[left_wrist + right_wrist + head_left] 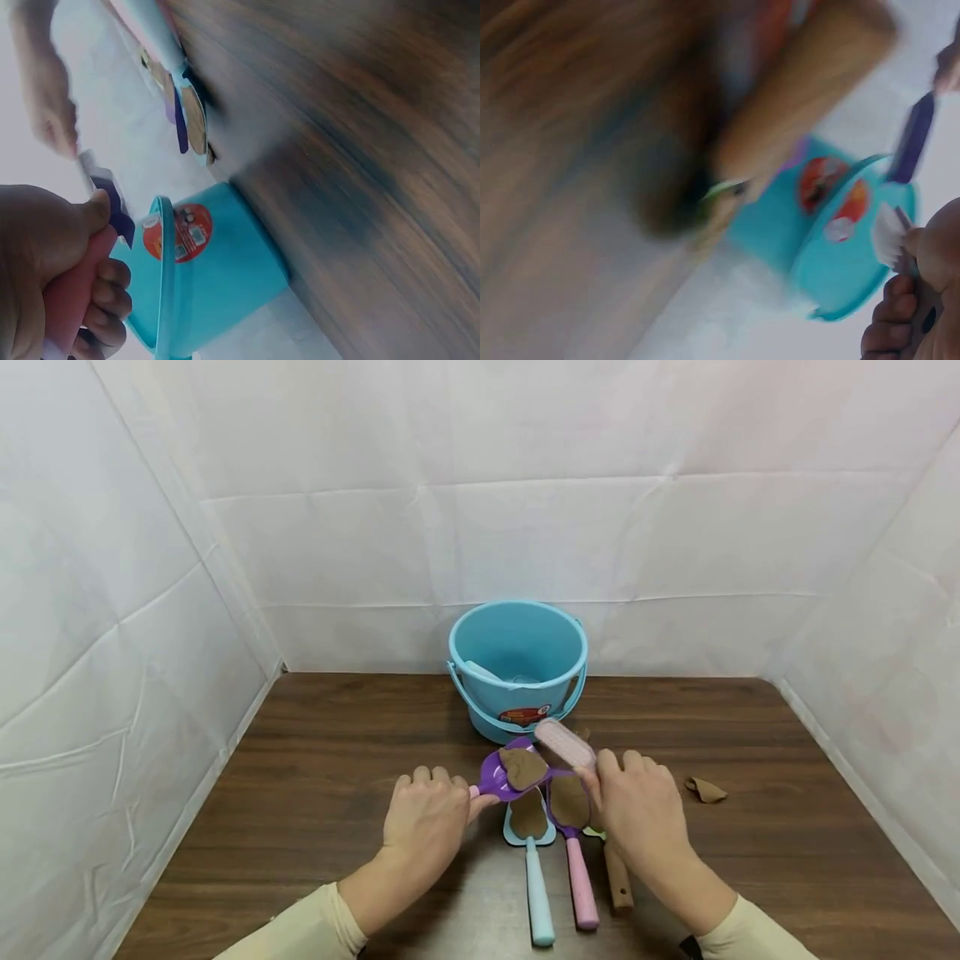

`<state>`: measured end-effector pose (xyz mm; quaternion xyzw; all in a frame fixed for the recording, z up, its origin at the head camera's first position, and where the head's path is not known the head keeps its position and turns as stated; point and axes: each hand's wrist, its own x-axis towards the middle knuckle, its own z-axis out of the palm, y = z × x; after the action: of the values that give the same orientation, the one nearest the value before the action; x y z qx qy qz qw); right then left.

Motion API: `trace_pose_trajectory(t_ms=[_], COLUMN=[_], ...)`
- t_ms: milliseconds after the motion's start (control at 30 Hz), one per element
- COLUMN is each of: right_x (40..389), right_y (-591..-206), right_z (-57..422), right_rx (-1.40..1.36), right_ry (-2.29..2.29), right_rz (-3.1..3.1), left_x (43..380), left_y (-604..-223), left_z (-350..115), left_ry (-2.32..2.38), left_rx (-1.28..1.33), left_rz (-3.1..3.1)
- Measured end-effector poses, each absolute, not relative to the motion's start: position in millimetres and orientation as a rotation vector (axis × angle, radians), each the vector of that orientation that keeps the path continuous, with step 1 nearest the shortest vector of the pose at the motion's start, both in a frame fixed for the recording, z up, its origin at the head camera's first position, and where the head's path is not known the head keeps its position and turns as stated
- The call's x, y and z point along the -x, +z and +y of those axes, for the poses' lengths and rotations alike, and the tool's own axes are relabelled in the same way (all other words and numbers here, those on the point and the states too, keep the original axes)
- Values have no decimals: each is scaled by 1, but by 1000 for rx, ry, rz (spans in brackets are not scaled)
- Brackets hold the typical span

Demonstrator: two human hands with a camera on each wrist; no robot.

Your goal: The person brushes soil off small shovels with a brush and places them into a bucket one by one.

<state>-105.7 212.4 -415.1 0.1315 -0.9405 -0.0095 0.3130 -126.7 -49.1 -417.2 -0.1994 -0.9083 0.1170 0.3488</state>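
Clearly the counter [337, 760] was the broadest thing, and the bucket [491, 697] stood at its 12 o'clock, near enough to the work that a careless forward swing might have knocked it. Toward 5 o'clock the right grip [641, 802], and toward 7 the left grip [427, 814], each had fingers curled snugly round a handle. Between them, toward 6, lay the pink tool [581, 885], blue tool [538, 893] and wooden tool [618, 877], close enough together that a dropping wrist could have jostled all three. The left grip held the scoop [491, 774], which hovered just at the bucket's 6 o'clock; any roll of that wrist risked tipping it. The right grip held the brush [566, 745] from its 4 o'clock end; whether it touched anything, I could not tell, but a hard stroke might have overshot. Loose on the scoop sat the brown wad [523, 768], likeliest to slide off onto the tools below. The scrap [705, 791], at the right grip's 3 o'clock, could easily have been overlooked.
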Motion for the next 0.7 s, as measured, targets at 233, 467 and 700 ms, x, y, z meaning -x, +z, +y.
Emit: trace_pose_trajectory(t_ms=[233,467,700], right_x=[82,91,107], right_y=[-417,-422,-420], right_z=[170,177,213], right_rx=[-545,-493,-365], right_ry=[-6,-40,-88], right_rz=[-2392,-2391,-2479], left_x=[125,126,124], left_y=[-414,-414,-416], left_z=[-42,-46,-53], left_ry=[266,317,321], left_rx=[536,520,534], left_rz=[-2322,-2310,-2350])
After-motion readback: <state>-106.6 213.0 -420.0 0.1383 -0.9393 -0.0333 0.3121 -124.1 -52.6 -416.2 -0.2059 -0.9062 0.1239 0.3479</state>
